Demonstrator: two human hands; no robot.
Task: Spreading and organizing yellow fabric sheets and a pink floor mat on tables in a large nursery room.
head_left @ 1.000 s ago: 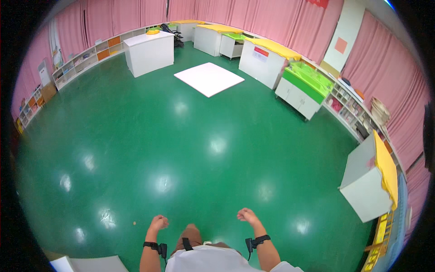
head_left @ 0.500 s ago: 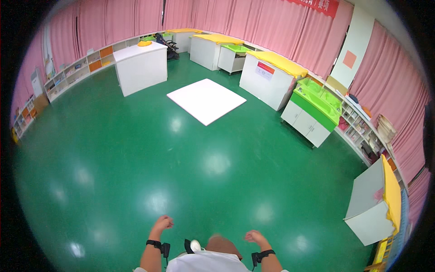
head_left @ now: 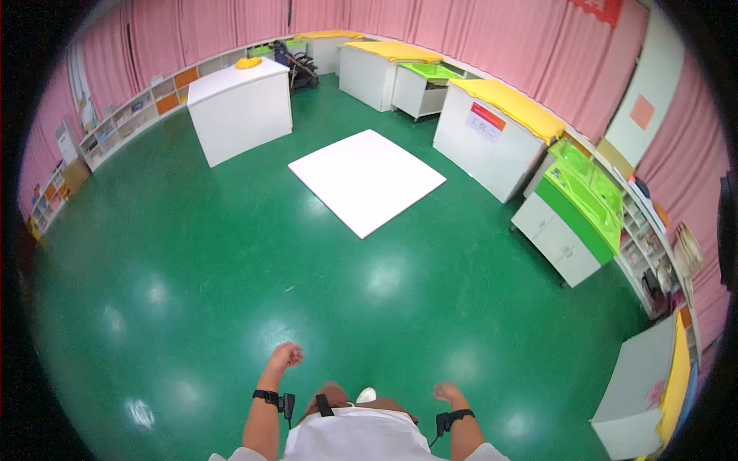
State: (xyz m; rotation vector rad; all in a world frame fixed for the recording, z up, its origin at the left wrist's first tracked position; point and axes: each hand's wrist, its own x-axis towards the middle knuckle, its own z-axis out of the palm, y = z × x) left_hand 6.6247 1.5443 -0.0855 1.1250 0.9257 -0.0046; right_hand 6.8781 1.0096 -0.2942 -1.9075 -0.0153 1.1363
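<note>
My left hand [head_left: 286, 356] is held out over the green floor [head_left: 231, 292] with its fingers curled in, and nothing shows in it. My right hand [head_left: 449, 393] hangs a little lower on the other side of my body, its fingers smeared by motion; no object is seen with it. Each wrist wears a black strap with a small device, the left device [head_left: 286, 406] and the right device [head_left: 444, 422]. Between my arms a white shoe [head_left: 367, 395] shows below. A flat white square board [head_left: 367, 183] lies on the floor ahead, out of reach of both hands.
A white counter [head_left: 240, 111] stands far left, a folded stroller [head_left: 296, 65] behind it. Yellow-topped white cabinets [head_left: 486, 142] line the back. A green-topped sink unit [head_left: 565, 234] stands right, with a grey, yellow-topped cabinet [head_left: 638, 384] nearer. Low shelves [head_left: 127, 119] follow the pink-curtained wall.
The board and furniture appear larger and closer, the right-hand ones shifted right. My left hand has risen slightly, my right hand has swung a little to the right, and my feet have changed place.
</note>
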